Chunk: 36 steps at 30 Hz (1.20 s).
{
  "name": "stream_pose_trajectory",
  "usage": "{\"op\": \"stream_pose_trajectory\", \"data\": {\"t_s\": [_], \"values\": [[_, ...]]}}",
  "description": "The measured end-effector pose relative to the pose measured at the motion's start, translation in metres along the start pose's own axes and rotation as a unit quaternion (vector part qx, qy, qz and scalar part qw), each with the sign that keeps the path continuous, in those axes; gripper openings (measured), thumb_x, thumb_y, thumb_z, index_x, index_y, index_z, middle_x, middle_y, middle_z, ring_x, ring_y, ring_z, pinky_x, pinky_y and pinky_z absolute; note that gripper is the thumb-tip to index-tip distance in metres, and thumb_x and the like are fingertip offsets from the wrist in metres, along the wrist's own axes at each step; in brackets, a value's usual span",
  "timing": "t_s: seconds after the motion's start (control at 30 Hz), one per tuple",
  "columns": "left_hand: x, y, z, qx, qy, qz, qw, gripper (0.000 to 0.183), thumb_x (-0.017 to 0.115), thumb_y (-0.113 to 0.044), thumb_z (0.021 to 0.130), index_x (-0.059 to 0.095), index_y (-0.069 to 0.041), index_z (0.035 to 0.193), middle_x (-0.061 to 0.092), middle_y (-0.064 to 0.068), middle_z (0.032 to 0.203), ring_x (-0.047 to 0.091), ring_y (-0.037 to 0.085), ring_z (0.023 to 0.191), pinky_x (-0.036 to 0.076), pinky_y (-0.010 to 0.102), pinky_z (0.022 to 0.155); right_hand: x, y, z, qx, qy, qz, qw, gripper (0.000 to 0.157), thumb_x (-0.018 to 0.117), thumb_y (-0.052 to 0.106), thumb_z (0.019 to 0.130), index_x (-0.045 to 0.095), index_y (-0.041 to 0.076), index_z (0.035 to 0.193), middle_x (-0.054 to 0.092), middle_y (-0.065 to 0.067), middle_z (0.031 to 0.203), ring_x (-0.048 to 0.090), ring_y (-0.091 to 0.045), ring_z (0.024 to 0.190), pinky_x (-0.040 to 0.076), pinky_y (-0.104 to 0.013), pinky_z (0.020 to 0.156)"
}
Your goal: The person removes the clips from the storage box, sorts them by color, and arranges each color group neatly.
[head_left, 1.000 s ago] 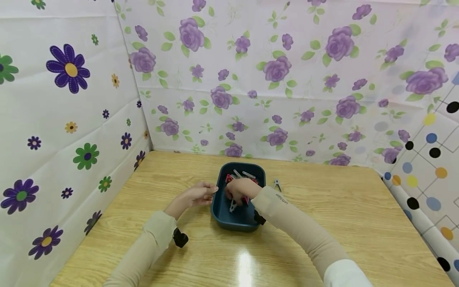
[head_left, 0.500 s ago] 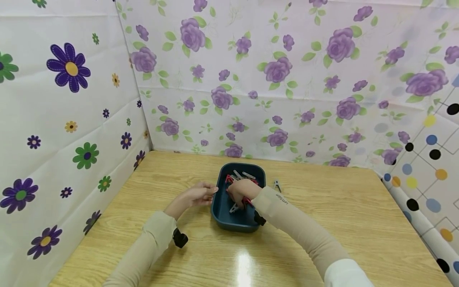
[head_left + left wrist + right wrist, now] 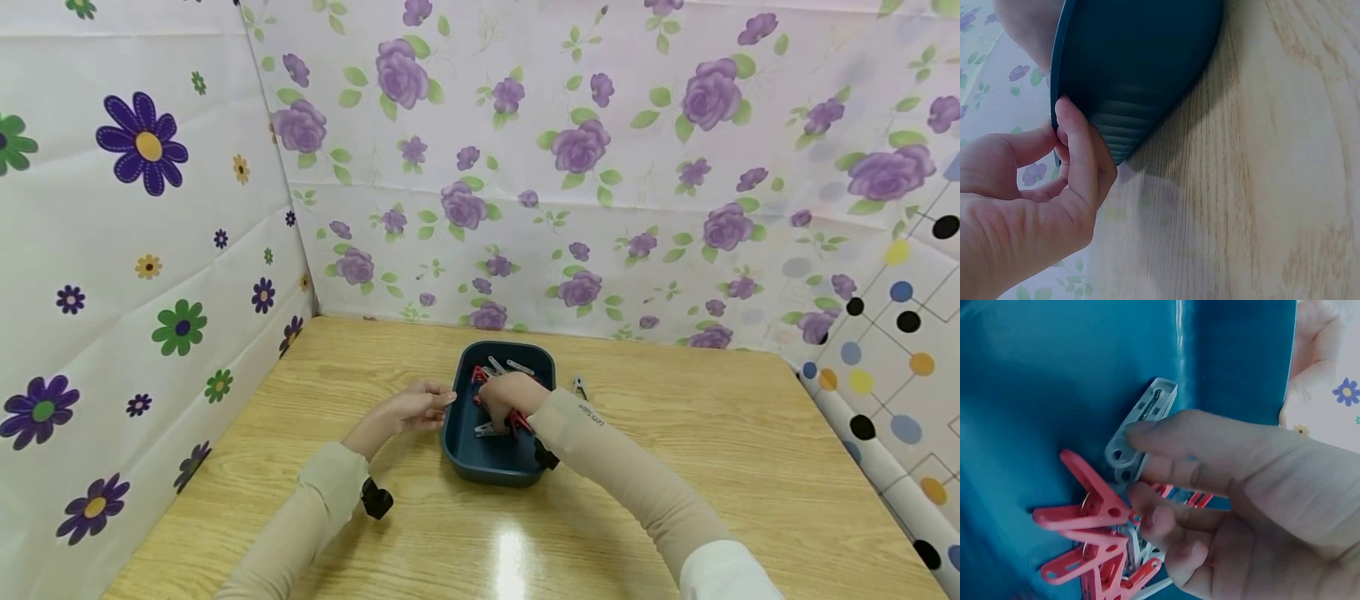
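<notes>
A dark teal plastic bin [image 3: 491, 477] stands on the wooden table. My left hand [image 3: 408, 408] pinches its left rim between thumb and fingers, close up in the left wrist view. Inside the bin, my right hand [image 3: 512, 395] pinches a grey clothespin [image 3: 1155, 400] between thumb and forefinger. The other fingers of that hand curl over a cluster of red clothespins [image 3: 1100, 509] and grey ones on the bin's floor. Toward the bin's far end lie more grey clothespins [image 3: 520, 367], partly hidden by the hand.
To the right of the bin, a single grey clothespin [image 3: 581, 387] lies on the wooden table [image 3: 720, 433]. Flower-printed cloth [image 3: 465, 250] hangs behind the table and along its left side. A dotted cloth [image 3: 900, 358] borders the right side.
The grey clothespin in my right hand has turned from pointing toward the near side to lying sideways, pointing left. My left hand stays on the rim.
</notes>
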State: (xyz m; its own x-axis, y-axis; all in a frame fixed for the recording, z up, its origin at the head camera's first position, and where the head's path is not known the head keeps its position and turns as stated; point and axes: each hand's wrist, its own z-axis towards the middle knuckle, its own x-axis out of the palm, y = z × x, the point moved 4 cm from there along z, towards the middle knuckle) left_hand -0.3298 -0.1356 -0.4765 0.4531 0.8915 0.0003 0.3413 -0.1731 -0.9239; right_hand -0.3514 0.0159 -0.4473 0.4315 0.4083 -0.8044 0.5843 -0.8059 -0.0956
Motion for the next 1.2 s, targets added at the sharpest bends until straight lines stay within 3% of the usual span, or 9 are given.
{"op": "stream_pose_trajectory", "data": {"t_s": [0.17, 0.37, 0.57, 0.8, 0.97, 1.2], "values": [[0.0, 0.0, 0.002, 0.0, -0.003, 0.001, 1.0, 0.031, 0.05, -0.015, 0.102, 0.05, 0.007, 0.124, 0.059, 0.0, 0.08, 0.057, 0.008, 0.066, 0.052, 0.02, 0.06, -0.004, -0.007, -0.006, -0.011, -0.012, 0.045, 0.999, 0.013, 0.074, 0.018, 0.081, 0.062, 0.017, 0.074, 0.057, 0.005, 0.071, 0.048, -0.011, 0.063, 0.04, -0.024, 0.057], [0.0, 0.001, 0.002, -0.01, -0.011, -0.001, 0.9999, 0.025, 0.051, -0.016, 0.101, 0.053, 0.003, 0.118, 0.06, 0.0, 0.08, 0.057, 0.008, 0.065, 0.052, 0.02, 0.061, -0.006, -0.016, -0.013, -0.024, -0.036, 0.095, 0.994, 0.008, 0.074, 0.021, 0.084, 0.068, 0.018, 0.088, 0.065, 0.004, 0.084, 0.059, -0.011, 0.073, 0.048, -0.024, 0.064], [0.001, 0.001, 0.001, -0.01, -0.017, 0.003, 0.9998, 0.028, 0.051, -0.017, 0.101, 0.05, 0.004, 0.121, 0.059, 0.0, 0.082, 0.057, 0.008, 0.066, 0.052, 0.02, 0.061, -0.006, -0.026, -0.015, -0.059, -0.085, 0.117, 0.988, 0.013, 0.071, 0.026, 0.087, 0.066, 0.016, 0.093, 0.064, 0.003, 0.088, 0.056, -0.009, 0.074, 0.049, -0.025, 0.069], [0.001, 0.002, 0.001, -0.013, -0.028, 0.008, 0.9995, 0.024, 0.051, -0.017, 0.101, 0.051, 0.002, 0.117, 0.058, 0.001, 0.082, 0.057, 0.008, 0.065, 0.052, 0.02, 0.061, -0.004, -0.036, -0.019, -0.119, -0.179, 0.163, 0.963, 0.014, 0.07, 0.026, 0.089, 0.067, 0.014, 0.095, 0.066, 0.002, 0.087, 0.059, -0.008, 0.071, 0.05, -0.024, 0.066], [0.001, 0.002, 0.001, -0.009, -0.017, 0.008, 0.9998, 0.032, 0.05, -0.017, 0.102, 0.047, 0.006, 0.124, 0.058, 0.001, 0.083, 0.056, 0.007, 0.066, 0.052, 0.02, 0.062, -0.003, -0.04, -0.026, -0.168, -0.247, 0.16, 0.941, 0.015, 0.071, 0.027, 0.088, 0.068, 0.013, 0.094, 0.07, 0.001, 0.085, 0.063, -0.006, 0.073, 0.052, -0.022, 0.068], [0.001, 0.002, 0.001, -0.007, -0.014, 0.012, 0.9998, 0.034, 0.05, -0.018, 0.102, 0.047, 0.007, 0.125, 0.059, 0.001, 0.084, 0.057, 0.008, 0.067, 0.052, 0.02, 0.062, 0.002, -0.046, -0.038, -0.191, -0.33, 0.134, 0.915, 0.022, 0.071, 0.032, 0.089, 0.07, 0.012, 0.097, 0.069, -0.003, 0.091, 0.063, -0.009, 0.074, 0.053, -0.024, 0.071]]}}
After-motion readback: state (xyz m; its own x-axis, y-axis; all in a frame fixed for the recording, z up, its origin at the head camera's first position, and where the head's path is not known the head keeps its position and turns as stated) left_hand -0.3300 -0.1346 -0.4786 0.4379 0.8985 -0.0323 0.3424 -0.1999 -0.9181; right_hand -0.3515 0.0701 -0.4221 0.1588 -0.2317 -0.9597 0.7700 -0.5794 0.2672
